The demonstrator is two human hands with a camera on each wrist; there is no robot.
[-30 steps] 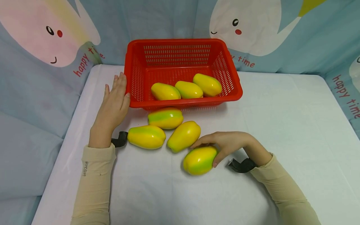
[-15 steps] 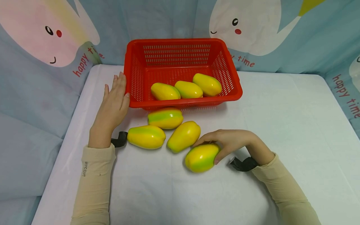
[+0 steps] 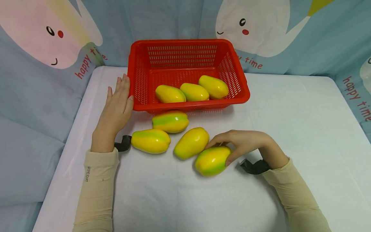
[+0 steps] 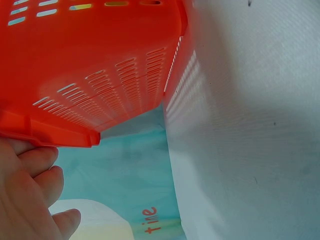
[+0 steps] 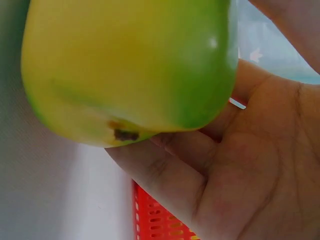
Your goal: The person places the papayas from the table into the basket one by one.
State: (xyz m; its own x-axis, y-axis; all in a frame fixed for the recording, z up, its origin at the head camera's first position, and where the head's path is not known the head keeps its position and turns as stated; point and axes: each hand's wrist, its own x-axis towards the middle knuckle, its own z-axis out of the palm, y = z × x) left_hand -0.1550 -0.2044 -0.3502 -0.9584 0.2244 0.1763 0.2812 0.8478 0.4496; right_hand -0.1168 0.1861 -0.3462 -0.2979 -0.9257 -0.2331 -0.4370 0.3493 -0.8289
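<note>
My right hand [image 3: 241, 143] grips a yellow-green papaya [image 3: 213, 160], its fingers over the far side and thumb at the near right end. In the right wrist view the papaya [image 5: 125, 65] fills the upper left, with fingers [image 5: 160, 172] curled behind it. Against its upper left side lies another papaya [image 3: 191, 143]. My left hand [image 3: 114, 109] rests with straight fingers along the left rim of a red plastic basket [image 3: 188, 105]; the left wrist view has its fingertips [image 4: 42, 160] at that rim. Several papayas [image 3: 213, 87] lie inside the basket, near its front wall.
Two more papayas, one left [image 3: 151, 141] and one just below the basket [image 3: 170, 122], lie on the white-covered table [image 3: 290, 119]. Black wrist mounts [image 3: 255, 167] stick out beside both wrists. A blue printed curtain [image 3: 174, 19] stands close behind the basket.
My right hand and its papaya have shifted right and slightly away from me. The neighbouring papaya has moved a little right and nearer. The left hand and basket stay put.
</note>
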